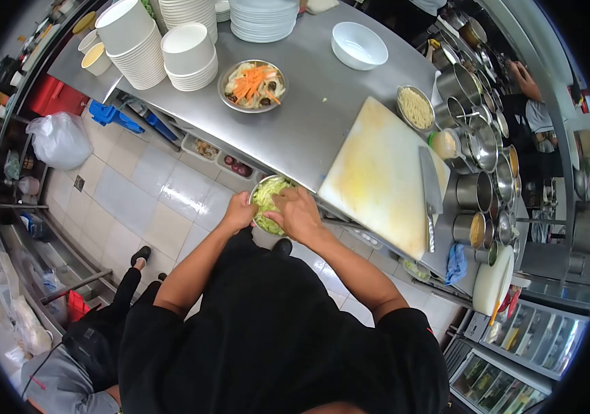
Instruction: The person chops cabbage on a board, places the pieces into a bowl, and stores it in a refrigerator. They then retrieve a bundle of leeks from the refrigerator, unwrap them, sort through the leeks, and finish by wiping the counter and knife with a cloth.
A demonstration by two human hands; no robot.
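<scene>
My left hand (pixel 238 214) grips the rim of a small metal bowl of shredded green cabbage (pixel 267 193), held just off the near edge of the steel counter (pixel 322 103). My right hand (pixel 296 212) rests on top of the cabbage in that bowl, fingers curled into it. Farther along the counter a metal bowl of mixed vegetables with carrot strips (pixel 252 85) stands alone. A pale cutting board (pixel 380 176) lies to the right of my hands, with a cleaver (pixel 431 190) on its far side.
Stacks of white bowls (pixel 164 45) and plates (pixel 264 17), one white bowl (pixel 358 45), a bowl of noodles (pixel 415 107) and several steel pots of condiments (pixel 478 148) line the counter. Another person (pixel 95 324) crouches on the tiled floor at lower left; a second person's arm (pixel 526 83) is at far right.
</scene>
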